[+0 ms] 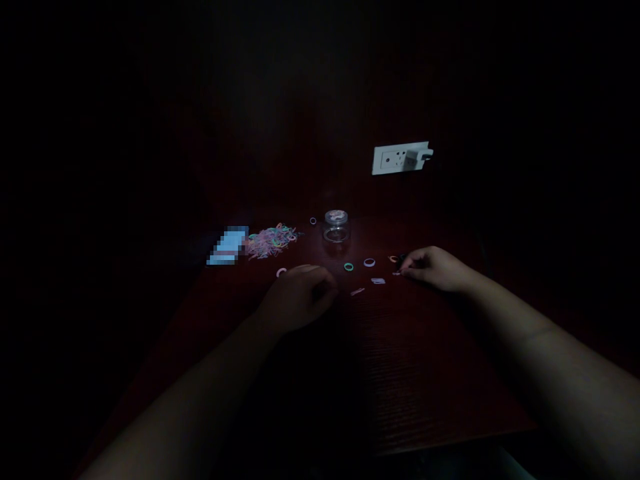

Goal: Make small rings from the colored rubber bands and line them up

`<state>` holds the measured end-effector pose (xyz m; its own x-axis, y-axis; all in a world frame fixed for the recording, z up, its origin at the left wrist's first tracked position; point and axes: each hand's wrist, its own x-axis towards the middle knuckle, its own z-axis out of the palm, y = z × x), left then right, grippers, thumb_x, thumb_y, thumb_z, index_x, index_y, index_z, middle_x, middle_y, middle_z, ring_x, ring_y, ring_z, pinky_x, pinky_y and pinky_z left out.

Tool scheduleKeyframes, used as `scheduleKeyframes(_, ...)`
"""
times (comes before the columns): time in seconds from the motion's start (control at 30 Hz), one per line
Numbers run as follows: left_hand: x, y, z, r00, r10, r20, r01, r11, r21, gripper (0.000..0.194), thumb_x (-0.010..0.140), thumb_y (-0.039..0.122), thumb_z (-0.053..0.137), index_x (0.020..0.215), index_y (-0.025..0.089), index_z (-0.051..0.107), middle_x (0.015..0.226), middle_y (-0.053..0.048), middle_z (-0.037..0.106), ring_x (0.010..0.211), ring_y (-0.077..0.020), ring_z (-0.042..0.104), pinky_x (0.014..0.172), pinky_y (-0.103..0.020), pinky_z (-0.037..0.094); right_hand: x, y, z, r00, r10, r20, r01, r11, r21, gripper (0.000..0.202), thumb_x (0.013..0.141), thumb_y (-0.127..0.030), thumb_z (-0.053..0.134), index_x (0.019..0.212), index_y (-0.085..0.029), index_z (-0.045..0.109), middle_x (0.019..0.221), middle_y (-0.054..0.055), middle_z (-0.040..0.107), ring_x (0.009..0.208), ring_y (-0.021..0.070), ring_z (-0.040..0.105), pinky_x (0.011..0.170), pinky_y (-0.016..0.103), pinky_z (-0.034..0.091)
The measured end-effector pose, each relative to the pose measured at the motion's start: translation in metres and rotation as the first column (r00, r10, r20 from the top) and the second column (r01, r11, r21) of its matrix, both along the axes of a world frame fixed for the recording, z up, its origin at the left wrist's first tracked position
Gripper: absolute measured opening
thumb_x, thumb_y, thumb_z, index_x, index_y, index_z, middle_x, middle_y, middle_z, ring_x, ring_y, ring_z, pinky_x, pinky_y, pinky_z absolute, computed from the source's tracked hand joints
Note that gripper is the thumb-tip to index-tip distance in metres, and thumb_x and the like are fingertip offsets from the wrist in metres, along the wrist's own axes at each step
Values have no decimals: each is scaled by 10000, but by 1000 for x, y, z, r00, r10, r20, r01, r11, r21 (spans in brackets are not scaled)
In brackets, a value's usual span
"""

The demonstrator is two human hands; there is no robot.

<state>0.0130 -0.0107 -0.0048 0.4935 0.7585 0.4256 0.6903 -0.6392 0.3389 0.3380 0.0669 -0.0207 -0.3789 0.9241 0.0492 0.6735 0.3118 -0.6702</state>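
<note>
Right hand (437, 269): fingertips lie at a small, thin pink band (397, 274), right side, grip unclear; a light pinch suits it. Left hand (300, 299): well apart, fingers curled, contents uncertain. Also: round green ring (349, 269), clear lidded jar (337, 230) and tangled pastel pile (273, 241), farther left, on grained dark-red table (425, 373).

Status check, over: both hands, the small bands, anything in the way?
Right hand at pinkish band, grip unclear. Left hand curled, hold unclear. Green ring and purple ring between them; jar behind, seemingly clear.
</note>
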Motion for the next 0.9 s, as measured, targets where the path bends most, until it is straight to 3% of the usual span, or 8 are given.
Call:
scheduleKeyframes(0.47, 0, -1, 1, 1000, -18, 17, 17, 1000, 8, 45, 848, 237, 597, 839, 215, 635, 821, 2, 652, 773, -155, 602, 715, -304, 462, 1, -2, 2, 999, 10, 48, -12, 1000, 24, 235, 743, -431, 640, 717, -198, 646, 685, 23, 652, 621, 168, 577, 589, 296, 451)
scheduleKeyframes(0.9, -1, 0, 0, 1000, -8, 5, 8, 1000, 1, 52, 854, 247, 592, 855, 218, 635, 846, 1, 658, 796, -162, 607, 731, -312, 460, 5, 0, 2, 1000, 3, 29, -2, 999, -32, 258, 724, -441, 630, 774, -189, 656, 749, 30, 671, 676, 170, 602, 633, 290, 472)
